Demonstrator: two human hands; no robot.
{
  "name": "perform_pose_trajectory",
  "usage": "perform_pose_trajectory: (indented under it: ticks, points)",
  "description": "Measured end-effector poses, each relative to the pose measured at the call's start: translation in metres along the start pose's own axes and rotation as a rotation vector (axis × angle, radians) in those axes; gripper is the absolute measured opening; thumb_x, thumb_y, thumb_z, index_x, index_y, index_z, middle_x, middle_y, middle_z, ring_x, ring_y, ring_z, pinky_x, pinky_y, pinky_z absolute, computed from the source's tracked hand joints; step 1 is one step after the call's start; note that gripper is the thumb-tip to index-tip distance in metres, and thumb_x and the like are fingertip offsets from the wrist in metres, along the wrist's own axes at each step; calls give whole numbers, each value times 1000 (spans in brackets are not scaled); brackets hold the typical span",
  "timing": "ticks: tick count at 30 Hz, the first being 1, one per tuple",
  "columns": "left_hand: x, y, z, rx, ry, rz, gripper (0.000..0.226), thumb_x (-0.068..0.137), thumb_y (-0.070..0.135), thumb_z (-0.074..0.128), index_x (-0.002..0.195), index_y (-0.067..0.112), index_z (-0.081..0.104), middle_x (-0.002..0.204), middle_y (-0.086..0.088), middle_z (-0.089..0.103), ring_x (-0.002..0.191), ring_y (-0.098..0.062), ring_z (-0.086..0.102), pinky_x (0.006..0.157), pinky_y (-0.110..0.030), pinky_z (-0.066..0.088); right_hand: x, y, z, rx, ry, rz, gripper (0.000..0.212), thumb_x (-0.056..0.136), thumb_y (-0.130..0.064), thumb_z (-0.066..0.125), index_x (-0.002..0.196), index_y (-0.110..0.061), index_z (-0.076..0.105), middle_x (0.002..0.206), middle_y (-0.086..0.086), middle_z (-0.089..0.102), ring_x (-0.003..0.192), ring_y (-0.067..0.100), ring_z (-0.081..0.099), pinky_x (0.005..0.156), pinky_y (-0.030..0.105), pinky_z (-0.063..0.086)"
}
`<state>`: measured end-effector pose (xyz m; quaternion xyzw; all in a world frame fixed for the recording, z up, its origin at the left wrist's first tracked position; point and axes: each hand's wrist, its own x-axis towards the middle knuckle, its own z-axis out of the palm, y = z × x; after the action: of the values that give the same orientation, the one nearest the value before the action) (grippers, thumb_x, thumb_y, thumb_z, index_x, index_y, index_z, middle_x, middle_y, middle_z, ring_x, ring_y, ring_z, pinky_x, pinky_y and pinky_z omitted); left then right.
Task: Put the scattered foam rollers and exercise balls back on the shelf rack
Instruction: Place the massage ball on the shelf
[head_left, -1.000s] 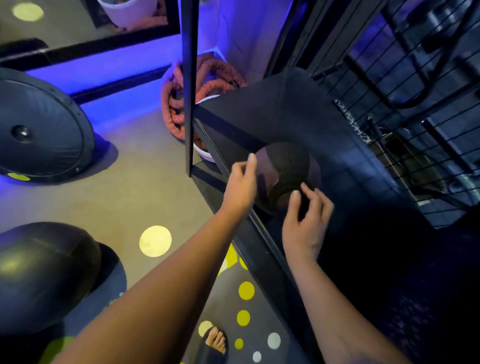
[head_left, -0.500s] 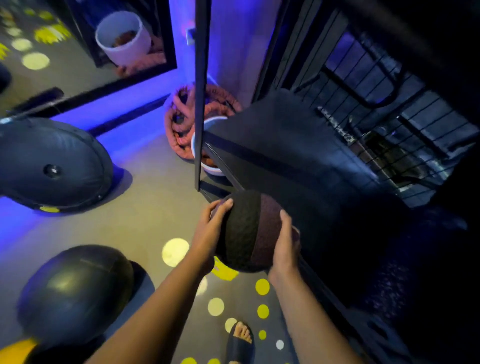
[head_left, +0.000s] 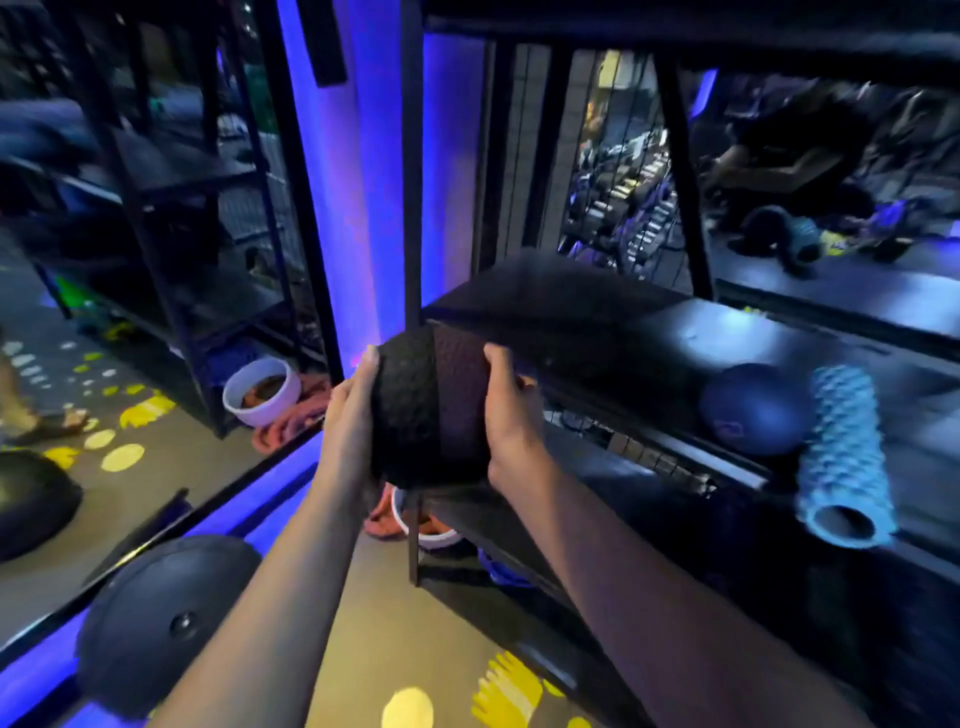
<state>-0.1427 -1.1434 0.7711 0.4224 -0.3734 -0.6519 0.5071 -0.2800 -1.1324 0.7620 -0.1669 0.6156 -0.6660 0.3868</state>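
Note:
I hold a dark, textured exercise ball (head_left: 431, 405) between both hands at the front left corner of the black shelf rack (head_left: 571, 306). My left hand (head_left: 349, 415) presses its left side and my right hand (head_left: 511, 421) grips its right side, fingers curved round it. The ball hangs in the air just in front of the middle shelf's edge. On that shelf to the right lie a dark blue ball (head_left: 753, 408) and a pale blue knobbed foam roller (head_left: 844, 457), side by side.
A mirror on the left reflects the rack. A black balance disc (head_left: 161, 618) leans at the lower left. A white bowl with orange rope (head_left: 426, 525) sits on the floor under the ball. More gear lies on the shelf at the far right (head_left: 795, 239). The rack's black upright post (head_left: 413, 208) stands behind the ball.
Both hands have lifted the ball off the lower shelf and raised it to the middle shelf's front edge; the view has tilted up, showing the blue ball and roller.

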Motion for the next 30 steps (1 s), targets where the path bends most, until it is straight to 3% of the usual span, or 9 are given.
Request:
perform_pose_trajectory:
  ticks: [7,11,14,16,19,21,24,27,30]
  points:
    - [70,7,105,137,-152,62,92,56,84,80,127,26,68,120,0,75,110,-20,72,99,-46,56,71,-67,-43,34,143,-71,87,56,-83,59,120,-25,67,113,0,73,106,27,68,101,45,52]
    - [119,-16,168,205,-207,58,94,56,85,76,124,20,68,114,-15,73,103,-16,70,102,-38,52,115,-89,-73,-91,242,-92,97,60,-83,56,136,-24,58,129,4,67,117,31,63,106,45,47]
    - [156,-45,216,332,-256,42,118,40,100,66,134,27,60,125,-4,72,116,-20,67,108,-44,50,145,-97,-103,-231,345,-152,93,75,-82,44,146,-21,48,141,13,58,129,35,55,111,47,40]
    - [171,-63,242,414,-343,18,121,40,102,62,139,33,53,132,-2,67,123,-20,63,111,-43,47,168,-98,-123,-265,408,-149,91,80,-82,38,148,-22,43,146,15,53,131,37,52,112,48,38]
    - [172,-78,270,553,-419,-9,114,50,102,57,143,36,46,136,-3,63,128,-23,59,115,-41,42,195,-98,-143,-323,446,-121,97,76,-86,34,152,-25,36,150,18,46,132,39,48,112,49,37]
    - [170,-81,282,649,-390,67,95,68,91,54,144,35,44,143,-6,56,134,-27,51,116,-42,39,207,-95,-146,-406,457,-164,94,81,-84,36,154,-25,32,149,19,44,133,39,48,112,49,38]
    - [181,-85,303,698,-352,283,58,95,67,53,146,39,51,162,2,35,152,-18,27,123,-37,27,229,-95,-150,-431,497,-309,73,88,-76,42,141,-27,50,136,9,59,126,32,56,106,43,44]
    - [190,-89,322,736,-319,342,44,100,59,49,140,44,57,153,11,47,145,-15,40,121,-36,31,247,-110,-156,-398,476,-328,46,97,-61,47,131,-33,62,125,-4,68,121,23,60,102,37,45]
    - [194,-89,334,722,-246,316,36,99,60,50,130,47,63,141,18,56,133,-12,51,110,-30,39,255,-116,-157,-423,507,-276,42,96,-61,45,127,-39,62,122,-5,69,118,26,62,101,39,47]
